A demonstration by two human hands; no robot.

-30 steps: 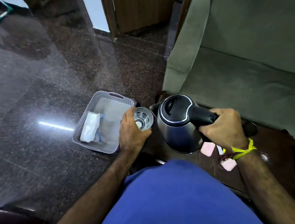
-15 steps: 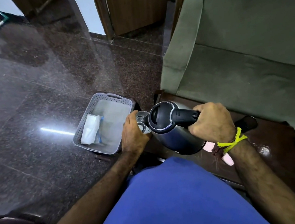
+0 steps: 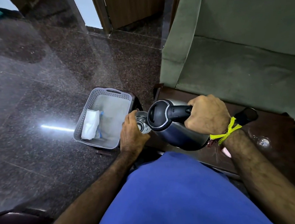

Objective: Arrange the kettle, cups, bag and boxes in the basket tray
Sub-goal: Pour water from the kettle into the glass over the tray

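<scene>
Kettle (image 3: 173, 125) has tipped further toward the glass cup (image 3: 142, 123) since a second ago, right hand (image 3: 207, 115) gripping its handle, left hand (image 3: 132, 131) wrapped round the cup. Looks like emptying first; next, both go into the basket tray (image 3: 83, 121) at 9 o'clock, beside the bag (image 3: 91, 126).

Dark wood table (image 3: 277, 141): glass cup (image 3: 262, 142), pink box (image 3: 226, 152).

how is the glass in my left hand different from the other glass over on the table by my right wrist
The glass in your left hand is gripped beside the tilted kettle, its mouth at the spout; the second glass stands untouched on the dark table. The kettle partly hides the held one; the other shows whole. Both are clear.
</scene>
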